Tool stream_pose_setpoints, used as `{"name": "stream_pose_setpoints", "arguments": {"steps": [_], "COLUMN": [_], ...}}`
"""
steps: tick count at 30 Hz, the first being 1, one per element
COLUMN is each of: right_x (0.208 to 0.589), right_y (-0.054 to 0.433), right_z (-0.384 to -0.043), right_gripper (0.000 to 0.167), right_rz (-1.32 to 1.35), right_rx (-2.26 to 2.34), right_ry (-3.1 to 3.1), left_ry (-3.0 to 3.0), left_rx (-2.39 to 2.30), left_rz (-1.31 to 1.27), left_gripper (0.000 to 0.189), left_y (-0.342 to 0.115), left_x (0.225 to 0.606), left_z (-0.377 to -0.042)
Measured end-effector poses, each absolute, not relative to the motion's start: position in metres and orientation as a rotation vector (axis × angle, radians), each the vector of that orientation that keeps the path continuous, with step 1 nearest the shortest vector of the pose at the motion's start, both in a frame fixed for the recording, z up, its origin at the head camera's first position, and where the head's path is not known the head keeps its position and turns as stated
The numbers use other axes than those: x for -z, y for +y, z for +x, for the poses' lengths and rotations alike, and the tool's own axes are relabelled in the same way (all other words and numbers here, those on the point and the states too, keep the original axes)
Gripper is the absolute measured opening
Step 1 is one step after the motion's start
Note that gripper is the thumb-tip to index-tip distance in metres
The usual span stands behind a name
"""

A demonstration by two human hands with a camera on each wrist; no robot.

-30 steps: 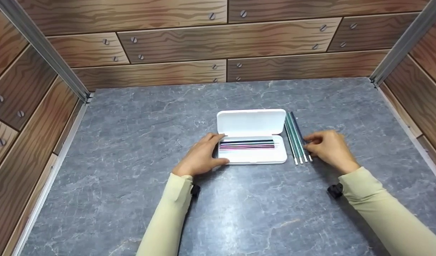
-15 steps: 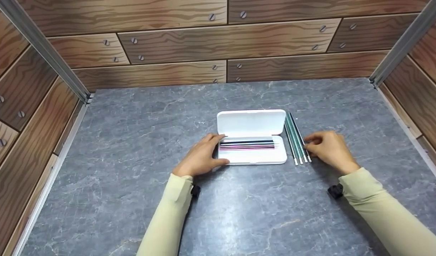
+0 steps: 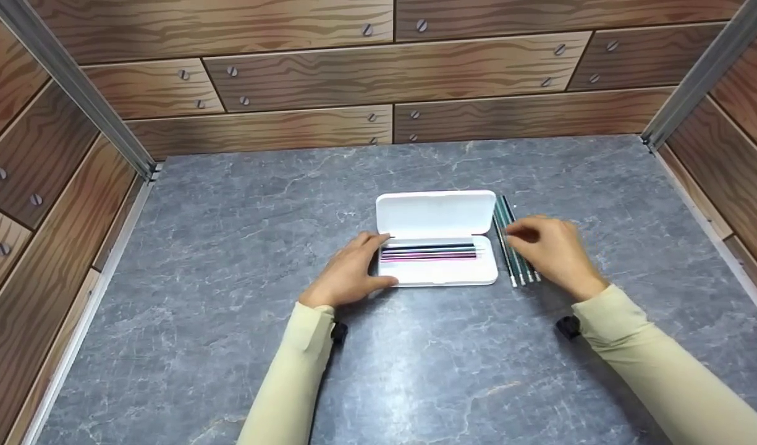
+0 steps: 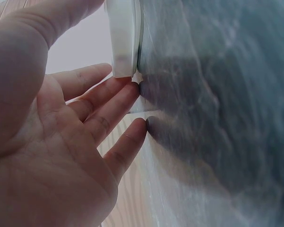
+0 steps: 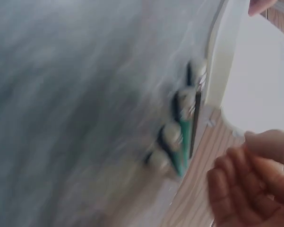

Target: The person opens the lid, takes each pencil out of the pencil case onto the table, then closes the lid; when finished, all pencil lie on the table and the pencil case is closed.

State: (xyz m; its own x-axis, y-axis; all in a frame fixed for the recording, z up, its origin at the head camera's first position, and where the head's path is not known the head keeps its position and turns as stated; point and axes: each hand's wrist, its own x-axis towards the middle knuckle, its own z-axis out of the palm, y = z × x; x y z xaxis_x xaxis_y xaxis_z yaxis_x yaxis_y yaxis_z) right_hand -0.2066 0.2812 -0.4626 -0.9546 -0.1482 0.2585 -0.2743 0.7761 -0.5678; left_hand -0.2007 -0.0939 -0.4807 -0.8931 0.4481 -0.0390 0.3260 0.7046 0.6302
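Observation:
An open white pencil case (image 3: 438, 275) lies on the table, with several dark and pink pencils (image 3: 429, 254) in its tray. My left hand (image 3: 348, 267) spans the case's left end, fingers at the back and thumb at the front. In the left wrist view, the fingers (image 4: 114, 112) are fairly straight against the case's edge. Several green and dark pencils (image 3: 515, 253) lie side by side right of the case, white eraser ends toward me. Over these pencils is my right hand (image 3: 554, 250), thumb and fingers curled together. Nothing shows between its fingers in the right wrist view.
The case's raised lid (image 3: 437, 212) stands behind its tray. Wood-patterned walls (image 3: 304, 80) enclose the grey marbled table (image 3: 248, 204), with metal posts (image 3: 699, 68) at the back corners.
My right hand has moved left and away from me, from the pencils' right side to above them. The loose pencils have drawn slightly closer together. My left hand has stayed put.

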Motion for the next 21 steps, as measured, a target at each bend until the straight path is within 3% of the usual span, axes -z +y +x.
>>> {"name": "stream_pose_setpoints", "arguments": {"steps": [12,21], "right_x": [0.468,0.467], "right_y": [0.229,0.218], "right_z": [-0.226,-0.225], "right_gripper": [0.015,0.014], "right_rz": [0.946,1.000], "right_rx": [-0.784,-0.525], "right_ry": [-2.776,-2.812], "left_ry": [2.727,2.723], "left_rx": [-0.956,-0.951], "left_rz": [0.616,0.624], "left_gripper": [0.087,0.087], "left_y": [-0.096,-0.095], "left_x": [0.480,0.481], "left_z": [-0.201,-0.201]}}
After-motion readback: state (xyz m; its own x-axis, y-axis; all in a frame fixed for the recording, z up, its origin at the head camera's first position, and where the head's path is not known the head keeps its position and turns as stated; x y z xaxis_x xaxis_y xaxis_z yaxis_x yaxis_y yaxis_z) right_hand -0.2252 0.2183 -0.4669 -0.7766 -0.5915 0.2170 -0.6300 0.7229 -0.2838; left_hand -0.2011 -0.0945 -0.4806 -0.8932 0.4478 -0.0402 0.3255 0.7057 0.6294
